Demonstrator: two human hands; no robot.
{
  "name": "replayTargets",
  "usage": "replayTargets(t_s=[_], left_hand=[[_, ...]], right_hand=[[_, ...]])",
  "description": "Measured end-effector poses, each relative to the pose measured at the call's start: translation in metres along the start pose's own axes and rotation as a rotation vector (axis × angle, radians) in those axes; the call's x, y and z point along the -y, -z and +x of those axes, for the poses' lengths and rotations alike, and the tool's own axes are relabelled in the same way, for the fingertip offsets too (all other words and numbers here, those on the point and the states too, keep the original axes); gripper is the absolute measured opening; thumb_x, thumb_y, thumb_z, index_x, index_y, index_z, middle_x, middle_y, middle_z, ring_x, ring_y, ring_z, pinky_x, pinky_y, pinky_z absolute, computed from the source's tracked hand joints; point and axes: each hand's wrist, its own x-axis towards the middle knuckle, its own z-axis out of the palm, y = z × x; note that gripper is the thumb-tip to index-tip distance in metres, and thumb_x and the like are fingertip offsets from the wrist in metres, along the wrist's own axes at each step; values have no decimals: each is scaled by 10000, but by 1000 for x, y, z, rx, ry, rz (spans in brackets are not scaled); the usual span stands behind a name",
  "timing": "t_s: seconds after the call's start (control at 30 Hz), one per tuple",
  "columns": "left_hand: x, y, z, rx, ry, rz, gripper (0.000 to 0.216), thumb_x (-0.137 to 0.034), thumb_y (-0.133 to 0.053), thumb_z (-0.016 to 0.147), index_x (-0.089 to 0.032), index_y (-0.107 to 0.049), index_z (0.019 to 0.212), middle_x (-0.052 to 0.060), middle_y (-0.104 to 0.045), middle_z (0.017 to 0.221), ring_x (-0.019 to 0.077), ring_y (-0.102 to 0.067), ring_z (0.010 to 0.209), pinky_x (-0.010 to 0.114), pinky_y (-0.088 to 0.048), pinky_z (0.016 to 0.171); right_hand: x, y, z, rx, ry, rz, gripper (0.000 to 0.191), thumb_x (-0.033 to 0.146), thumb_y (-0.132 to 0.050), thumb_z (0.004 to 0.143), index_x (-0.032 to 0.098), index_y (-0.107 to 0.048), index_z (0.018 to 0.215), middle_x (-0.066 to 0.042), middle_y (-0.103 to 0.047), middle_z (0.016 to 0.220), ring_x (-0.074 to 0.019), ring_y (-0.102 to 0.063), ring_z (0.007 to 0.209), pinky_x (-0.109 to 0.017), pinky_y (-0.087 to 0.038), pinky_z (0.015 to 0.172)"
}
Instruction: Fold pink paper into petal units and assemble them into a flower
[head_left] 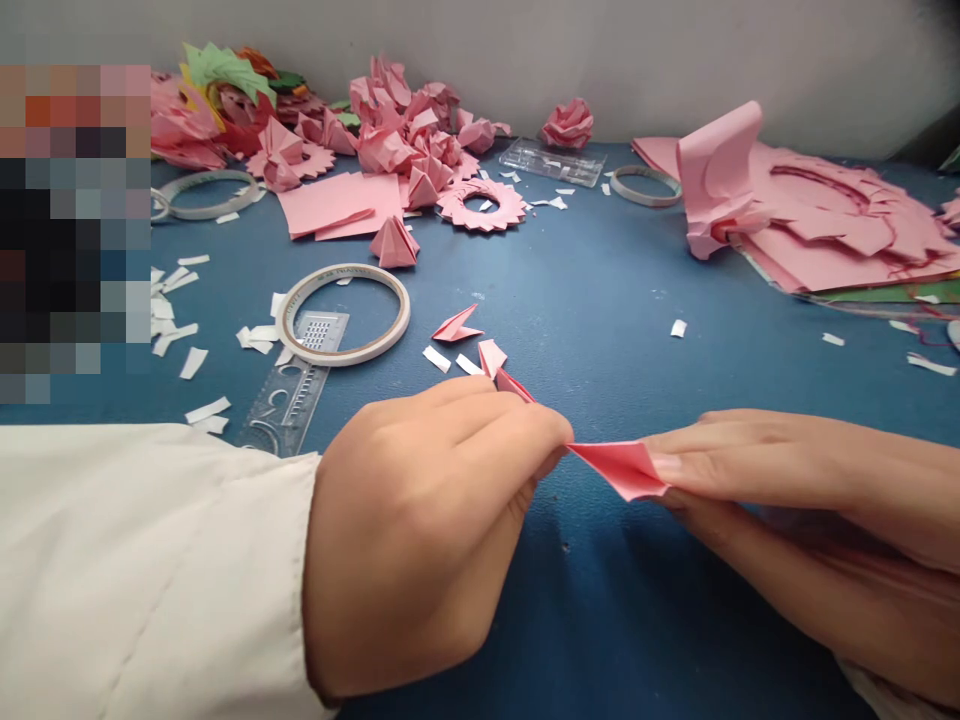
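Observation:
My left hand [427, 520], in a white sleeve, is closed in a pinch on one end of a small folded pink paper piece [619, 467]. My right hand [780, 480] pinches the other end of the same piece between thumb and fingers. The paper is held just above the blue table [600, 300]. Two small folded pink pieces [457, 325] lie just beyond my left hand, among white paper scraps.
A tape ring [343, 313] rests on a clear ruler [296, 385] at the left. Pink paper flowers and folded units [397, 130] pile along the back. A stack of cut pink sheets [832, 225] lies at the right. More tape rings [202, 193] sit further back.

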Motion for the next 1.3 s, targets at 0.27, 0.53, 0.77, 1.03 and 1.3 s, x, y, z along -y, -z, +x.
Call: replayTargets(t_s=[0.27, 0.53, 0.77, 1.03, 1.3], left_hand=[[-1, 4, 4, -30, 71, -13, 379, -103, -491, 1249, -263, -798, 1095, -28, -910, 1011, 187, -848, 891, 325, -651, 836], [-2, 8, 5, -12, 67, -3, 375, -112, -508, 1259, -247, -847, 1172, -8, -916, 1043, 206, -854, 921, 371, -622, 816], [0, 15, 8, 68, 18, 2, 315, -133, -558, 1286, -222, -850, 1211, 11, -931, 1099, 211, -877, 962, 369, -646, 847], [-2, 9, 5, 28, 47, 4, 333, -145, -563, 1273, -264, -814, 1090, -13, -889, 981, 200, -835, 864, 366, -619, 774], [0, 13, 4, 73, -13, 8, 334, -102, -566, 1279, -246, -816, 1112, 6, -917, 1025, 193, -854, 898, 346, -639, 796]], right_hand=[[1, -1, 1, -20, -3, -8, 329, 723, -1051, 1019, 424, -955, 1115, -47, -894, 897, -331, -926, 888, -382, -791, 699], [19, 4, 19, 42, 51, -22, 80, 441, -957, 1157, 424, -944, 1234, -26, -926, 941, -272, -893, 752, -329, -744, 609], [26, 3, 30, 139, 172, -32, 182, 204, -686, 1290, 373, -750, 1263, 45, -871, 888, -151, -847, 645, -192, -683, 622], [25, 5, 33, 154, 184, 8, 185, 188, -766, 1241, 355, -737, 1167, 82, -842, 836, -111, -786, 578, -153, -667, 630], [23, 4, 38, 179, 179, 43, 195, 173, -763, 1235, 359, -782, 1181, 63, -883, 849, -144, -828, 606, -196, -699, 618]])
